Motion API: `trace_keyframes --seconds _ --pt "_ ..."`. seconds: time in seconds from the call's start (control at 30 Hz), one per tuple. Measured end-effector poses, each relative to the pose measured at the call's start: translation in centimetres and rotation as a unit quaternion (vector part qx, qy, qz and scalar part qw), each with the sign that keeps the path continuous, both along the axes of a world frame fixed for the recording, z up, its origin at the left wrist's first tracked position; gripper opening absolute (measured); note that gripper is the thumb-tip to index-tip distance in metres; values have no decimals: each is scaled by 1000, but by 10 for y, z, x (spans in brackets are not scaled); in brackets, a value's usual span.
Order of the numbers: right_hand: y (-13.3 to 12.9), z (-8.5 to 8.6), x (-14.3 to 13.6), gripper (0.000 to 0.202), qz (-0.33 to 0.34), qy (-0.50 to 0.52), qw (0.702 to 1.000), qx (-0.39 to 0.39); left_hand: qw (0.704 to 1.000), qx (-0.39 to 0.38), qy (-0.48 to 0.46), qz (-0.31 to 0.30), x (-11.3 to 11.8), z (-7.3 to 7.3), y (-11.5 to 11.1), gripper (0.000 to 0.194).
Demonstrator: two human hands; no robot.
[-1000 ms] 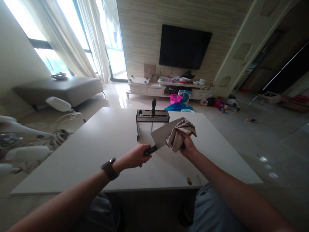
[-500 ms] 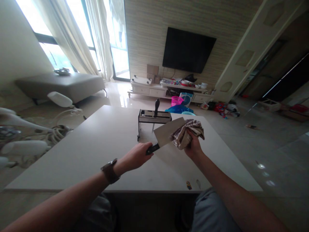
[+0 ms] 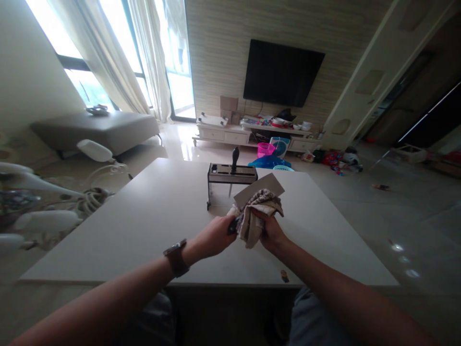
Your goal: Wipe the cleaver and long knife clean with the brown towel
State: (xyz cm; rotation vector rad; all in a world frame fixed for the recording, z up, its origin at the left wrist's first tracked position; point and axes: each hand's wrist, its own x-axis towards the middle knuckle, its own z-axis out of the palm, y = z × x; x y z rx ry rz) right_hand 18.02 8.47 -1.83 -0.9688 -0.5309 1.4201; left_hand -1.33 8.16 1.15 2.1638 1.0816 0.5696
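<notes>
My left hand [image 3: 215, 236] is closed round the black handle of a cleaver [image 3: 260, 186], whose broad blade points away to the right above the table. Bunched in my right hand [image 3: 272, 232] is a brown and beige patterned cloth [image 3: 257, 214]. The cloth lies against the blade near the handle and hides part of both. Just beyond the blade stands a metal knife block [image 3: 232, 174] on legs, with one black handle sticking up from its top.
The white table [image 3: 144, 230] spreads under my hands. A small yellow and dark item [image 3: 284, 276] lies at its near edge. Behind the table are a pink basket [image 3: 265, 150], a blue plastic bag [image 3: 269, 162] and a low cabinet [image 3: 223, 136]. A chandelier [image 3: 46, 221] is at the left.
My right hand has moved the cloth left and nearer, from the blade's far end down to the handle end. The cleaver has shifted slightly to the right.
</notes>
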Motion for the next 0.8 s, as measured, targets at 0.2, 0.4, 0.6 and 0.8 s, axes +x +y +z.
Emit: trace_keyframes --seconds 0.2,0.4,0.6,0.8 --pt "15 0 15 35 -23 -14 999 36 1000 -2 -12 -6 4 -15 5 27" --pt "41 5 56 26 -92 -21 994 49 999 -22 29 -10 8 -10 5 15" --pt "50 13 89 16 -125 -15 990 65 999 -34 34 -25 7 -3 2 19" --pt "45 19 84 13 -127 -2 991 50 999 -8 38 -14 1 -4 7 15"
